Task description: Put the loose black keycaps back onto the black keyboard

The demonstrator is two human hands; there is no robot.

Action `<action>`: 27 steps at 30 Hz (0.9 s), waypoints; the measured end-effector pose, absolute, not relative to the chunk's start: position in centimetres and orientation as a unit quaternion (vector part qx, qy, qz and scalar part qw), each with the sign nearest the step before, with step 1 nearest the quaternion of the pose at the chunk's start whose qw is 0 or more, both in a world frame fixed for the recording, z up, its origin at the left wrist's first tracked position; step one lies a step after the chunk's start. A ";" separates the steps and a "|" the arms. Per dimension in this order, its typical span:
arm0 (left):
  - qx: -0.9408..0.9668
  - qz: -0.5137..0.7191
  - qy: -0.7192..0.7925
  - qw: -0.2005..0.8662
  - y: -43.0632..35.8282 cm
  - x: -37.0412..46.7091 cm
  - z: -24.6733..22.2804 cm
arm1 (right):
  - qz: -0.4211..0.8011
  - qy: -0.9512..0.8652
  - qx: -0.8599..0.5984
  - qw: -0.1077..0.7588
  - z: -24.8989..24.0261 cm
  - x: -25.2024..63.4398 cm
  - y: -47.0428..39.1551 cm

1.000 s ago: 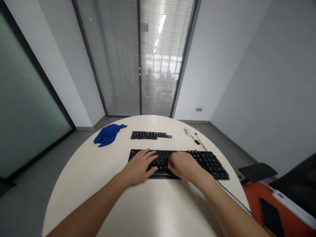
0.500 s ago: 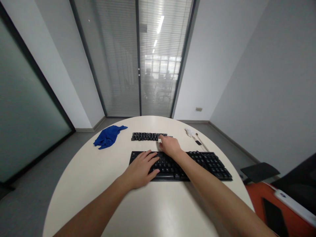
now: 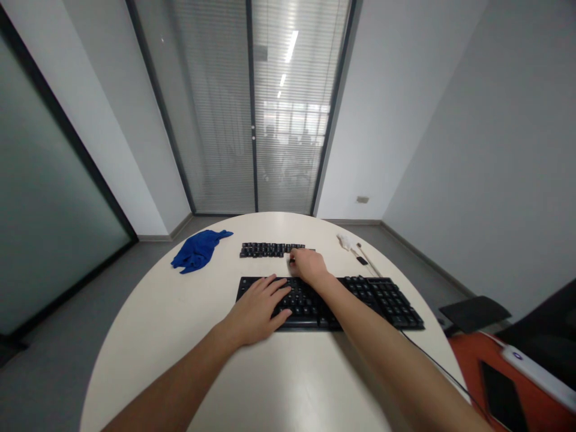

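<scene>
My left hand (image 3: pixel 263 303) lies open over the left part of a black keyboard (image 3: pixel 297 315), fingers spread on its keys. Just beyond the keyboard's far edge is my right hand (image 3: pixel 308 264), its thumb and fingers pinched on a small black keycap (image 3: pixel 292 261), mostly covered by the fingers. Loose black keycaps (image 3: pixel 261 249) stand in rows on the table past the keyboard. My right hand hides part of the right end of those rows. My right forearm crosses above the keyboard.
A crumpled blue cloth (image 3: pixel 200 251) lies at the table's left. On the right are a white crumpled piece (image 3: pixel 345 241), a small black object (image 3: pixel 362 260) and a thin stick (image 3: pixel 369 261). A cable (image 3: pixel 434 360) runs over the right edge towards an orange seat (image 3: pixel 472 360) holding a phone (image 3: pixel 503 393).
My right hand has drawn back slightly from the rows, pinching a keycap taken from the right end of the nearer row. My left hand has stayed on the keyboard.
</scene>
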State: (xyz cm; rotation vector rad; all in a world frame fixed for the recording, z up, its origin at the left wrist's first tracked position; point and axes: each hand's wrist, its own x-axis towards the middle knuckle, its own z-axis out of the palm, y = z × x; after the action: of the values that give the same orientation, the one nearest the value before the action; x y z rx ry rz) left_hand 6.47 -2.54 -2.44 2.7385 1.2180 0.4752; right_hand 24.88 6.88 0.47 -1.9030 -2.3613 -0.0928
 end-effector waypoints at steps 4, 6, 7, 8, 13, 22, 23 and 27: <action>0.902 0.158 0.398 0.054 -2.5 6.5 -2.4 | -0.019 -0.781 -0.619 0.083 1.2 26.3 5.4; 0.903 0.156 0.397 0.052 -2.4 6.4 -2.5 | -0.002 -0.784 -0.612 0.108 1.5 27.1 4.4; 0.903 0.154 0.396 0.052 -2.4 6.4 -2.5 | 0.022 -0.784 -0.605 0.135 1.6 27.4 3.8; 0.904 0.154 0.396 0.052 -2.4 6.4 -2.6 | 0.045 -0.786 -0.595 0.162 1.6 27.8 3.2; 0.903 0.161 0.396 0.053 -2.3 6.4 -2.8 | 0.147 -0.801 -0.535 0.223 1.4 30.1 0.0; 0.901 0.161 0.400 0.053 -2.4 6.4 -2.7 | 0.150 -0.825 -0.513 0.184 0.9 31.3 -1.7; 0.901 0.159 0.400 0.053 -2.4 6.4 -2.7 | 0.147 -0.826 -0.512 0.183 1.0 31.3 -1.7; 0.902 0.151 0.401 0.048 -2.3 6.4 -2.8 | 0.139 -0.828 -0.514 0.175 1.1 31.2 -1.8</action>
State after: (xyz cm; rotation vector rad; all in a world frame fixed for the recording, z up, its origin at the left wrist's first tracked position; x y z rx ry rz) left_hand 6.41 -2.34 -2.80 2.7510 1.2239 0.4601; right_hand 31.22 -1.76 1.07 -1.4569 -2.3459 0.3946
